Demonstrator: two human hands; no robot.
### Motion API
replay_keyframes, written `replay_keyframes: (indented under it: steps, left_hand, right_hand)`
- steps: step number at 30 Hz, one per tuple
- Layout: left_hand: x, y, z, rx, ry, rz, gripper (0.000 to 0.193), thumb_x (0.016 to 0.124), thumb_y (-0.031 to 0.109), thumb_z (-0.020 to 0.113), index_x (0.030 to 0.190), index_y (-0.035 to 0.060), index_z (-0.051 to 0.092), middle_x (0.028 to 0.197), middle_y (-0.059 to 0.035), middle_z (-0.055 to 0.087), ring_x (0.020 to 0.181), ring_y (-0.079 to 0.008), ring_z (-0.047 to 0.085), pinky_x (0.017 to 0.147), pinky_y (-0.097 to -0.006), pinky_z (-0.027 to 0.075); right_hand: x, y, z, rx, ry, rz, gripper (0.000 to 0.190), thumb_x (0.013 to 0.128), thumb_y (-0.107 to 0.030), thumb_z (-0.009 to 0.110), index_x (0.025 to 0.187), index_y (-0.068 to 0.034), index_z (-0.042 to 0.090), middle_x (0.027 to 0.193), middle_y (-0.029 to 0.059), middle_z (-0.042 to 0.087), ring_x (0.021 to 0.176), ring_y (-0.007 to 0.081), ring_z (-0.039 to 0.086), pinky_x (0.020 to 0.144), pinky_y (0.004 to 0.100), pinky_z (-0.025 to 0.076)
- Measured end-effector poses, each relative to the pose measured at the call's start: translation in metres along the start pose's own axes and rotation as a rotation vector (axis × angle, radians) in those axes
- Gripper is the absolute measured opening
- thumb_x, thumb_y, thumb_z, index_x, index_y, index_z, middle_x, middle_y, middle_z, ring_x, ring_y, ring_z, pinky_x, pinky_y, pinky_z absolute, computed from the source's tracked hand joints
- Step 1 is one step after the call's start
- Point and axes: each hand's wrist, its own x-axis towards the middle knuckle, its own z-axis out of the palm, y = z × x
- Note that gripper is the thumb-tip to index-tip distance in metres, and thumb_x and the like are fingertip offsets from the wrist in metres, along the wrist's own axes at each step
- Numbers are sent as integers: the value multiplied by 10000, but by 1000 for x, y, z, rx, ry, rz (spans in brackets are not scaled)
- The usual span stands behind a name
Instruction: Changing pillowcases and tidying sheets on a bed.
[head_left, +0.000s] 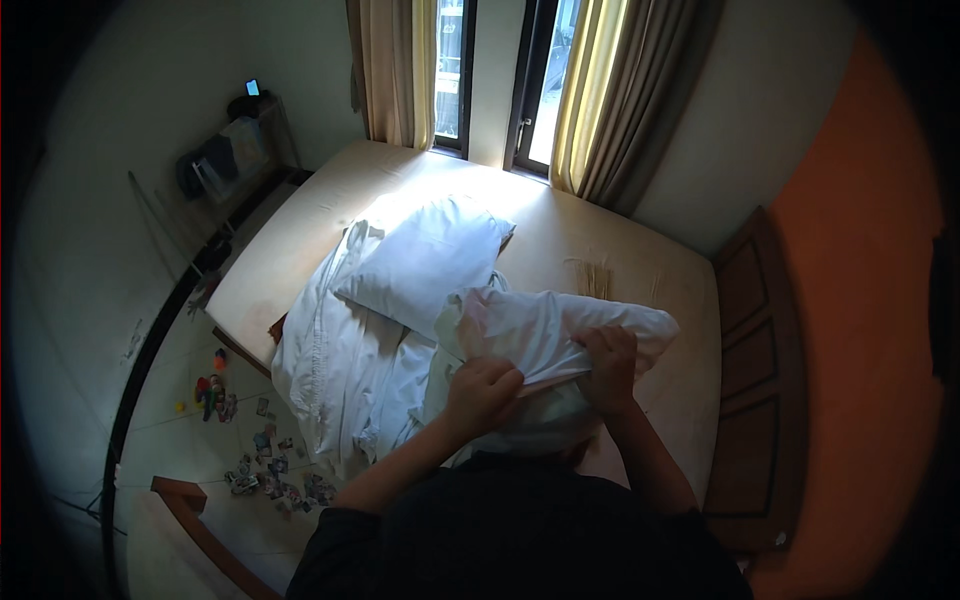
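Observation:
Both hands grip the edge of a white pillowcase (544, 322) with faint pink patches, drawn over a pillow in front of my body. My left hand (484, 394) has its fingers closed on the near left part of the fabric. On the right, my right hand (609, 364) pinches the cloth, with its fingers bent over the edge. A white pillow (431, 259) lies just beyond, on top of a rumpled white sheet (319, 360) that hangs over the left side of the mattress. The inside of the held pillowcase is hidden.
The bare beige mattress (660, 255) reaches to the curtained windows and a dark wooden headboard (757, 375) at right. Toys (214, 394) and scattered cards (277, 484) lie on the floor at left. A wooden-framed piece of furniture (180, 495) stands at lower left.

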Motion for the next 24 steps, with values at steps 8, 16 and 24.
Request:
replay_keyframes:
  steps: [8,16,24]
  left_hand:
    - [-5,-38,-20,359,173,-172,144,631,75,576,756,81,503,693,-66,505,656,-259,512,606,-384,376]
    - [-5,-32,-23,324,140,-138,137,617,72,572,727,91,492,633,-63,483,612,-246,507,587,-361,360]
    - [13,-11,-32,-144,226,-143,229,616,121,617,811,59,512,754,-96,540,671,-261,526,636,-332,402]
  right_hand:
    - [2,20,-22,69,-80,-143,314,536,-8,588,836,-91,548,802,99,538,763,290,536,664,378,420]
    - [-32,53,-43,-115,30,-42,293,561,-52,581,851,-58,537,822,105,521,806,308,515,742,422,390]
    - [-67,82,-46,337,321,329,231,758,-182,577,872,-7,477,759,86,447,758,210,491,675,291,401]
